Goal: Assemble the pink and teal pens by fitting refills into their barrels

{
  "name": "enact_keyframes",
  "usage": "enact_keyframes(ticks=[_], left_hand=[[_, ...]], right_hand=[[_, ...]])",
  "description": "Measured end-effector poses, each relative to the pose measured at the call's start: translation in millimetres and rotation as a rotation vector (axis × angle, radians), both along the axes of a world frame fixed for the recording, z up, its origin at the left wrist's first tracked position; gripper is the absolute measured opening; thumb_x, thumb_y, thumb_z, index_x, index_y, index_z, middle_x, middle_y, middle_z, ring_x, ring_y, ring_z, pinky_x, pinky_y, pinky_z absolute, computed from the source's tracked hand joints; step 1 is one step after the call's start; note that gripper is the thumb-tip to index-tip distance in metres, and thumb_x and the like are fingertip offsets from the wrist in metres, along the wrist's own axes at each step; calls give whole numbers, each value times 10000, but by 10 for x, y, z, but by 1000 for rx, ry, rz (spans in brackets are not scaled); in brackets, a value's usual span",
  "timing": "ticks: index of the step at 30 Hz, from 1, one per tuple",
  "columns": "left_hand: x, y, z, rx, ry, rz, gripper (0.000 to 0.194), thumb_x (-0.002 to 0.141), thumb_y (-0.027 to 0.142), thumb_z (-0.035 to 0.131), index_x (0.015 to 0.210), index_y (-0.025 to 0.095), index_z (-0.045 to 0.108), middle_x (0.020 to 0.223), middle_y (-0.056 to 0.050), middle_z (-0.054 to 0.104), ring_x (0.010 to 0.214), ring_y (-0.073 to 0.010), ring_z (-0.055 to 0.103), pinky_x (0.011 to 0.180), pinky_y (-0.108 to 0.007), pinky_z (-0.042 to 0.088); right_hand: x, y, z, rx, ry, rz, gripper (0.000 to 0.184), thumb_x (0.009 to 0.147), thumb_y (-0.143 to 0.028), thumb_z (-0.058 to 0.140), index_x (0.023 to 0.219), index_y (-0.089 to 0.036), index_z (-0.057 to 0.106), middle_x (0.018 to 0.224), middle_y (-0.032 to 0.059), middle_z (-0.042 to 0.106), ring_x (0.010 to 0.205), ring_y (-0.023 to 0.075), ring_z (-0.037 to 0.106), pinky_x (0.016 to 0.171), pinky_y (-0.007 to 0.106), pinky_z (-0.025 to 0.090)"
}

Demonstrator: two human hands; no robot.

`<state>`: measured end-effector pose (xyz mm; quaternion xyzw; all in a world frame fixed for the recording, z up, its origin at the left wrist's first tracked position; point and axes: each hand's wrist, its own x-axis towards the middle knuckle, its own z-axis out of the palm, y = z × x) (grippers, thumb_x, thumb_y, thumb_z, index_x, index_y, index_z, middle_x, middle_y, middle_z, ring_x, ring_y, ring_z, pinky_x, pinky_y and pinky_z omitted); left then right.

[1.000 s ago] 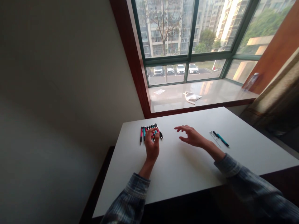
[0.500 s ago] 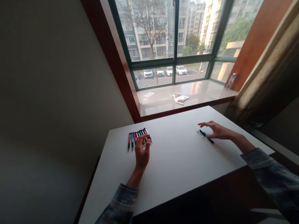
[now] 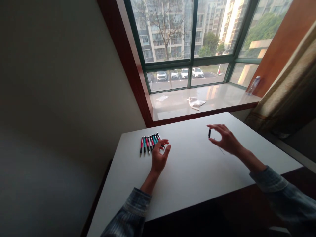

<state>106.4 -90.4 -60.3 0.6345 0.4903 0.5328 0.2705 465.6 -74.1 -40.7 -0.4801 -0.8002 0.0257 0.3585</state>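
Over a white laminate table (image 3: pixel 190 177), the right hand (image 3: pixel 225 140) pinches a dark pen (image 3: pixel 209 133) upright between thumb and fingertips. The left hand (image 3: pixel 160 156) stays open, fingers loosely spread, just beside a row of slim pink, teal and black pens (image 3: pixel 149 144) lying side by side at its eleven o'clock. At two o'clock on the glossy sill stands a clear plastic bottle (image 3: pixel 254 85), its contents impossible to tell; a crumpled white cloth (image 3: pixel 196 103) lies at twelve.

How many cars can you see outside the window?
4. Three parked cars sit left of the window bar, and one car sits right of it. More may hide behind the window frame.
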Motion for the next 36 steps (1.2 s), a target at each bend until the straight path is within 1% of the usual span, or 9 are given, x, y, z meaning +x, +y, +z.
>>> enact_keyframes(ticks=[6, 9, 14, 19, 22, 25, 28, 32, 36], left_hand=[[269, -72, 69, -106, 31, -270, 327, 886, 410, 736, 1157, 244, 661, 1006, -30, 752, 939, -209, 691, 875, -376, 493], [302, -108, 68, -101, 64, -268, 239, 883, 389, 740, 1060, 233, 699, 953, -20, 747, 890, -204, 687, 861, -381, 488], [288, -117, 40, -133, 78, -277, 193, 870, 363, 741, 1004, 226, 713, 949, -25, 750, 886, -212, 690, 850, -389, 499], [286, -119, 32, -136, 86, -244, 170, 841, 247, 704, 1009, 227, 704, 948, -21, 749, 890, -204, 701, 853, -375, 497], [269, -119, 23, -134, 83, -184, 206, 821, 213, 685, 1025, 234, 712, 918, -14, 742, 894, -202, 700, 854, -368, 488], [259, -121, 18, -121, 93, -170, 188, 823, 219, 676, 1003, 240, 724, 902, -9, 743, 883, -202, 698, 854, -372, 486], [267, -125, 24, -112, 94, -168, 174, 827, 224, 677, 992, 242, 729, 910, -10, 747, 881, -204, 697, 860, -384, 488], [274, -123, 11, -107, 93, -157, 172, 823, 213, 678, 984, 241, 730, 914, -13, 744, 887, -208, 692, 854, -386, 491], [249, -93, -37, -77, 90, -123, 170, 840, 196, 660, 988, 242, 728, 934, -13, 742, 888, -197, 683, 846, -373, 495]], right_hand=[[-1136, -315, -99, 83, 30, 243, 641, 931, -206, 672, 1522, -349, 469, 1273, 114, 639, 1164, 323, 615, 984, 543, 555], [-1329, -314, -180, 75, 47, 282, 619, 941, -199, 665, 1511, -347, 476, 1249, 110, 646, 1134, 307, 629, 958, 522, 573], [-1374, -306, -187, 61, 86, 309, 546, 960, -207, 658, 1473, -326, 512, 1234, 104, 657, 1111, 281, 639, 969, 500, 573], [-1132, -246, -125, -2, 107, 318, 525, 930, -302, 718, 1432, -308, 565, 1242, 95, 694, 1132, 302, 636, 952, 505, 575], [-645, -76, -146, 12, 117, 98, 199, 977, -371, 640, 1114, -273, 748, 1031, 79, 762, 1010, 298, 663, 920, 494, 558], [-55, 127, -247, -44, 3, -171, 310, 972, -489, 596, 977, -244, 786, 921, 96, 775, 918, 324, 662, 862, 511, 534], [352, 252, -391, -143, -113, -287, 386, 930, -575, 598, 944, -247, 802, 889, 88, 780, 873, 322, 663, 813, 483, 522], [458, 290, -495, -236, -189, -320, 326, 895, -544, 636, 878, -271, 812, 827, 62, 782, 851, 313, 671, 775, 442, 519], [197, 296, -359, -178, -57, -296, 336, 916, -537, 616, 880, -271, 818, 847, 73, 794, 841, 306, 694, 816, 465, 539]])
